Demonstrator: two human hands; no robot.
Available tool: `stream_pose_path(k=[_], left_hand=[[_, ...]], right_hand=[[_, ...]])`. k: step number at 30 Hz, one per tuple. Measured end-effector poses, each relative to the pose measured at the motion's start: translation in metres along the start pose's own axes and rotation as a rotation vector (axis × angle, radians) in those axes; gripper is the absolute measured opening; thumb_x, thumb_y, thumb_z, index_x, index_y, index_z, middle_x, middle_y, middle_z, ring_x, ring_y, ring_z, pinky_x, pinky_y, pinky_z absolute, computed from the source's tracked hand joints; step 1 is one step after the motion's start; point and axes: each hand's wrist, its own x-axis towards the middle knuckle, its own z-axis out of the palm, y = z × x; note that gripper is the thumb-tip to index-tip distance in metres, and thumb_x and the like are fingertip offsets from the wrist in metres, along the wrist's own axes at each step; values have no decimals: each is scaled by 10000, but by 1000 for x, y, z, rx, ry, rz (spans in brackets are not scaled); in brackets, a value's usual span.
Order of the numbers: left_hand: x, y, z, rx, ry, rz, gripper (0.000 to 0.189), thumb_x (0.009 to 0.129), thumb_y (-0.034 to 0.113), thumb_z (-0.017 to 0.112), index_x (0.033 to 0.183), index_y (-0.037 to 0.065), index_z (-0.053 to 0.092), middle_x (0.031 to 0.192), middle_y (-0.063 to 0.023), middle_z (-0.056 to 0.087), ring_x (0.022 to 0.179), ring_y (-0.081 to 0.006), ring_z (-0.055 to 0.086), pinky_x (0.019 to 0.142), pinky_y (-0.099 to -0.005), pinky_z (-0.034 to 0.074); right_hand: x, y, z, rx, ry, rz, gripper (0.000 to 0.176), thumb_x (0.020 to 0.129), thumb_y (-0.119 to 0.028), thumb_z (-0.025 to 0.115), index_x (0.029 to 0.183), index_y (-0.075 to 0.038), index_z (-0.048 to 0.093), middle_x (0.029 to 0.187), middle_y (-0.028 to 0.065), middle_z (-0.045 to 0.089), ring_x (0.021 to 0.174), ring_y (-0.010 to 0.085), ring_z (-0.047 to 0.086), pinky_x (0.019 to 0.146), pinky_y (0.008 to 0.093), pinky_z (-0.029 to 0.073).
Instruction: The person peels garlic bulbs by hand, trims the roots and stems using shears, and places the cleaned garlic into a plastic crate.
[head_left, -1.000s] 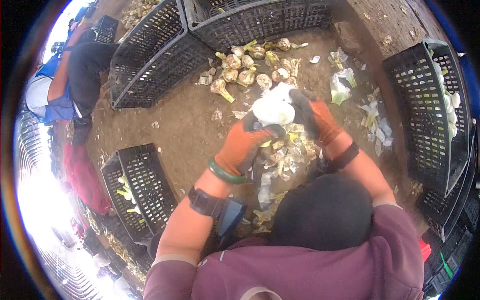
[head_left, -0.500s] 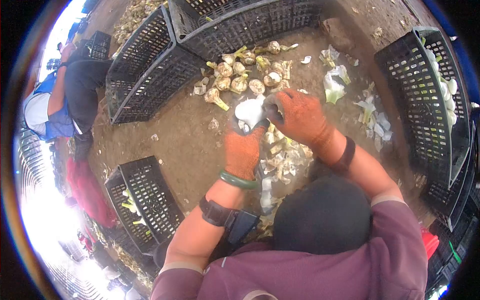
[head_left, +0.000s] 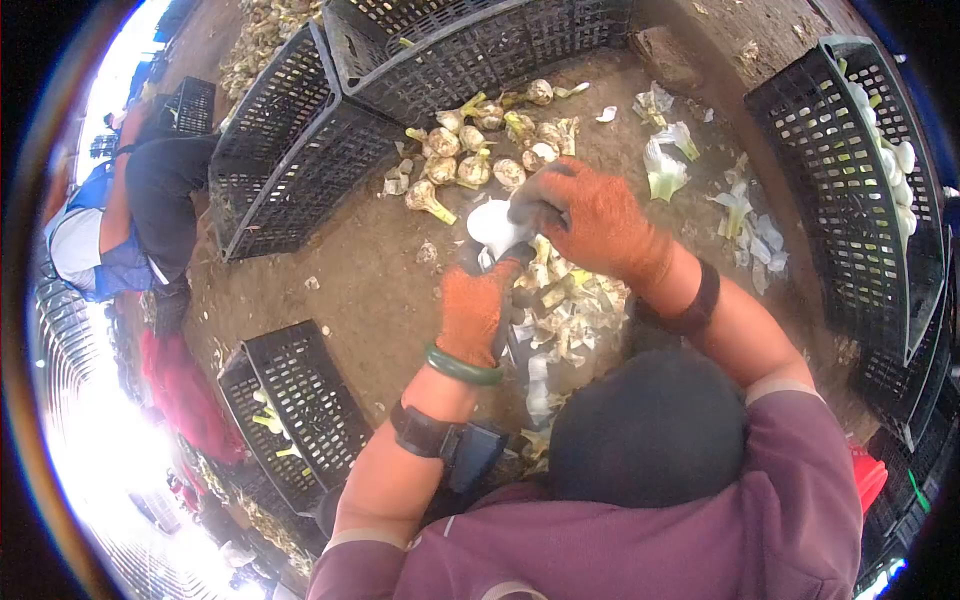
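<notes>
My left hand [head_left: 474, 305], in an orange glove with dark fingertips, is closed around the lower part of a smooth white garlic bulb [head_left: 492, 224]. My right hand [head_left: 600, 220], gloved alike, has its fingers bent and pressed against the bulb's right side; its fingertips are partly hidden. Just beyond, a group of unpeeled garlic bulbs [head_left: 441, 142] with brown, dirty skins and green stem stubs lies on the ground. Below my hands is a heap of peeled-off skins and stem bits [head_left: 568, 318].
Black plastic crates stand at the back [head_left: 480, 60], at the left [head_left: 290, 150] and lower left [head_left: 318, 390]. A crate at the right [head_left: 830, 190] holds white garlic. Loose skins [head_left: 665, 170] litter the ground. Another person [head_left: 110, 220] sits at the far left.
My right hand has shifted slightly left and up, its fingers now overlapping the bulb's right side more. The bulb and my left hand have moved slightly, and the whole view has shifted a little.
</notes>
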Motion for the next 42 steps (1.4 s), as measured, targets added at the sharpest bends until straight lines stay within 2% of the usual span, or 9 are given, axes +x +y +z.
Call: stream_pose_path(k=[3,7,9,11,14,20,34,38,42], left_hand=[[7,-22,-14,137,-158,327,259,876,163,541,1088,14,531,690,-48,571,472,-83,479,385,-203,348],[-3,-5,-12,-108,-198,71,272,905,183,509,1104,0,528,708,-25,546,492,-62,444,412,-190,333],[9,-16,-14,273,-203,468,285,922,207,489,1099,-12,533,729,-19,529,502,-55,428,418,-189,323],[0,-12,2,-129,-139,37,282,928,206,478,1092,-16,536,731,-23,523,506,-55,429,416,-190,321],[15,-40,-14,181,-325,365,285,934,208,464,1088,-24,526,768,-39,543,501,-61,430,412,-187,324],[-14,-5,-8,-489,-361,-54,375,943,270,433,1151,-38,487,807,-51,579,468,-51,400,392,-174,296],[1,-37,-26,-894,-908,-131,593,825,391,567,1230,-20,430,852,-94,593,701,-160,565,579,-264,457],[-29,-20,-26,-439,-609,-127,567,744,314,662,1140,-52,485,655,-97,559,443,-149,479,391,-259,349],[-16,-26,-45,-49,-474,-18,495,765,253,643,1136,-41,498,713,-91,576,472,-124,481,413,-245,368]], right_hand=[[-1,56,18,-505,-132,234,152,779,-227,615,885,-120,634,817,102,638,726,305,621,670,385,491],[-14,40,17,-81,30,236,179,779,-233,612,907,-109,624,791,115,642,725,309,620,644,387,493],[-10,-6,-4,310,89,198,205,782,-240,609,933,-102,612,785,124,644,731,311,620,629,387,492],[-15,-2,7,-23,153,2,239,759,-246,625,952,-108,604,730,110,625,726,279,624,606,388,492],[-15,1,11,-235,107,-79,214,750,-233,605,901,-83,575,649,90,586,690,270,619,594,399,495],[-5,78,10,-537,-298,388,255,827,-263,526,956,-49,574,751,185,632,766,348,626,656,420,497],[-14,-4,10,1162,3,335,285,889,-225,515,1053,0,577,913,97,640,814,168,610,737,299,484],[-5,44,24,-408,-933,-12,238,801,-140,518,989,-13,590,990,192,613,873,372,589,747,375,489],[-33,63,4,64,-388,433,317,837,-224,548,1074,-14,571,1080,131,594,907,281,601,749,366,494]])
